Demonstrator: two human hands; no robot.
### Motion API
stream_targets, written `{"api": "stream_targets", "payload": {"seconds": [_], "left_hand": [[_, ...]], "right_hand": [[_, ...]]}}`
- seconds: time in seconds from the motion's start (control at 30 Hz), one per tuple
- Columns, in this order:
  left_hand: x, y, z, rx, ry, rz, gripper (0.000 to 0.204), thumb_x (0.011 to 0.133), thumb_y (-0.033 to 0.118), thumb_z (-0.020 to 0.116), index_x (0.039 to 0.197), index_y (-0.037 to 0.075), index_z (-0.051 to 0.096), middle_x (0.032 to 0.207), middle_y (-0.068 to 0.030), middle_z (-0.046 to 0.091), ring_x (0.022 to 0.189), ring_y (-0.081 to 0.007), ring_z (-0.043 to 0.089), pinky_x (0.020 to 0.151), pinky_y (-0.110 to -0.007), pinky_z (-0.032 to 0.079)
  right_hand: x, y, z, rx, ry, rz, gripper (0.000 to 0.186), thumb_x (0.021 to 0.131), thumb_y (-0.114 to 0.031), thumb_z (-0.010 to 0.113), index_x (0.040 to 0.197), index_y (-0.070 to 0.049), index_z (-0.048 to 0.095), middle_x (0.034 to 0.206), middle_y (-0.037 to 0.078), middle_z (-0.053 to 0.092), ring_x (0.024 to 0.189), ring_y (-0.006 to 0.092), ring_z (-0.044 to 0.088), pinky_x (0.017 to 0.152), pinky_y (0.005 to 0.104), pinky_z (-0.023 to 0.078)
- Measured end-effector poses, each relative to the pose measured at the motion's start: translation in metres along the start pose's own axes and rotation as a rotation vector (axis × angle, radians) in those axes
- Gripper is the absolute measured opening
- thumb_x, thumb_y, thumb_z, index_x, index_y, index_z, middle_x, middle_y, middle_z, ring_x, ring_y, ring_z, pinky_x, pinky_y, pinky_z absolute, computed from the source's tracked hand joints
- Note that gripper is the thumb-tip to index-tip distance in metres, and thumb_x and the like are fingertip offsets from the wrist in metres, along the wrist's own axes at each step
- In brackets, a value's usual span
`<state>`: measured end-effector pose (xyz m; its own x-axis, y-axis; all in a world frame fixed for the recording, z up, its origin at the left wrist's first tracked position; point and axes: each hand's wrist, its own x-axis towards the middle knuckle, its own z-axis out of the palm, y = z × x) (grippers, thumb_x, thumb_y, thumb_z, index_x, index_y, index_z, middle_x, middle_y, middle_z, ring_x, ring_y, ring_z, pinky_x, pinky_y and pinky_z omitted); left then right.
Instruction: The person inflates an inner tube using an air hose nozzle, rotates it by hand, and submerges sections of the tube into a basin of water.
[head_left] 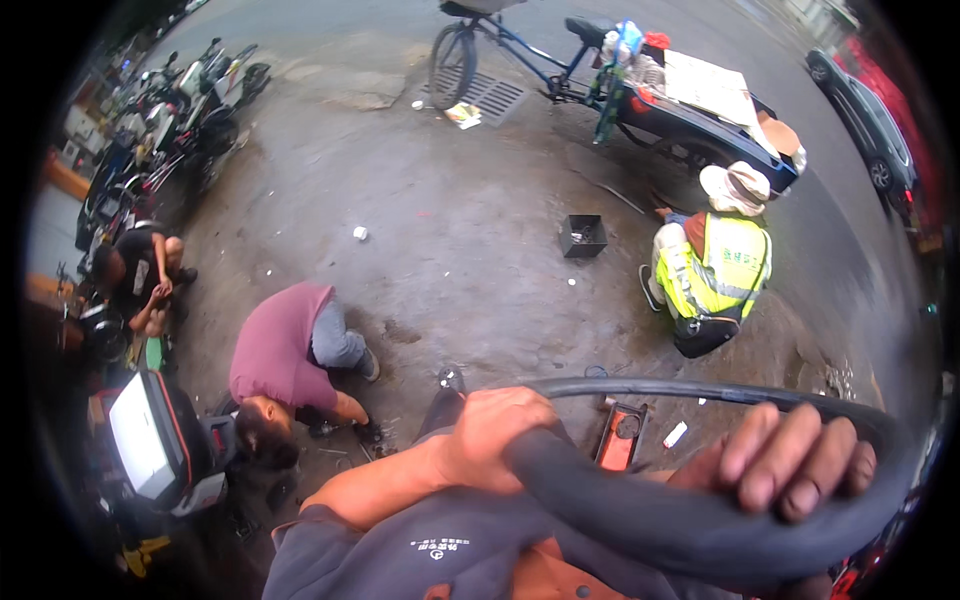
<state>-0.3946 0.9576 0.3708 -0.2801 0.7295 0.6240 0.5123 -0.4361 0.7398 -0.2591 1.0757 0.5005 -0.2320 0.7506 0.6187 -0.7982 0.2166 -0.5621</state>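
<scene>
A black rubber tyre (620, 510) is held up close in front of my body, its ring spanning the lower right of the view. My left hand (495, 430) is closed on its left part, with the fingertips mostly hidden. On the right, the fingers of my right hand (785, 460) curl over the thick near part of the tyre. Beyond the tyre, an orange tool (620, 440), perhaps a floor jack, lies on the ground, with a small white item (676, 433) beside it.
Around me are a crouching person in pink (285, 350), another in a yellow vest (720, 270), and a seated person (145, 260). A cargo tricycle (640, 115), black box (583, 243), parked scooters (170, 140) and white-lidded top case (155, 440) are also in view; a car (860, 120) stands at upper right.
</scene>
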Motion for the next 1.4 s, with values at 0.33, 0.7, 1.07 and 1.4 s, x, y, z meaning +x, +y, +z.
{"api": "stream_targets", "payload": {"seconds": [0.33, 0.7, 1.07, 1.4], "left_hand": [[-0.029, -0.015, 0.035, 0.130, 0.191, -0.138, 0.045, 0.062, 0.013, 0.081, 0.099, 0.000, 0.059, 0.080, -0.0128, 0.059, 0.067, -0.0332, 0.061, 0.058, -0.040, 0.049], [-0.069, 0.012, 0.094, 0.539, 0.433, -0.178, 0.063, 0.051, 0.014, 0.083, 0.106, -0.004, 0.059, 0.083, -0.0130, 0.058, 0.070, -0.0311, 0.061, 0.060, -0.040, 0.049], [-0.098, 0.046, 0.117, 0.484, 0.495, -0.405, 0.053, 0.063, 0.013, 0.079, 0.108, -0.003, 0.055, 0.088, -0.0145, 0.059, 0.078, -0.0342, 0.065, 0.068, -0.041, 0.053], [-0.081, 0.123, 0.074, 0.524, 0.542, -0.068, 0.060, 0.060, 0.025, 0.081, 0.107, -0.006, 0.061, 0.089, -0.0168, 0.061, 0.069, -0.0315, 0.063, 0.060, -0.040, 0.051]], "right_hand": [[-0.076, 0.073, -0.075, -0.264, 0.110, 0.510, 0.075, 0.095, -0.064, 0.047, 0.136, -0.001, 0.043, 0.111, 0.016, 0.059, 0.102, 0.0261, 0.059, 0.092, 0.0382, 0.051], [-0.067, 0.087, -0.147, 0.172, -0.030, 0.914, 0.084, 0.089, -0.065, 0.062, 0.143, -0.003, 0.042, 0.122, 0.016, 0.056, 0.107, 0.0301, 0.060, 0.088, 0.0456, 0.057], [-0.045, 0.076, -0.098, 0.320, -0.211, 1.011, 0.063, 0.099, -0.045, 0.056, 0.134, 0.006, 0.049, 0.119, 0.015, 0.053, 0.096, 0.0238, 0.056, 0.069, 0.0348, 0.055], [-0.061, 0.020, -0.042, 0.676, -0.730, 0.913, 0.069, 0.101, -0.043, 0.048, 0.156, -0.009, 0.025, 0.124, 0.013, 0.058, 0.096, 0.0326, 0.060, 0.082, 0.0486, 0.051]]}}
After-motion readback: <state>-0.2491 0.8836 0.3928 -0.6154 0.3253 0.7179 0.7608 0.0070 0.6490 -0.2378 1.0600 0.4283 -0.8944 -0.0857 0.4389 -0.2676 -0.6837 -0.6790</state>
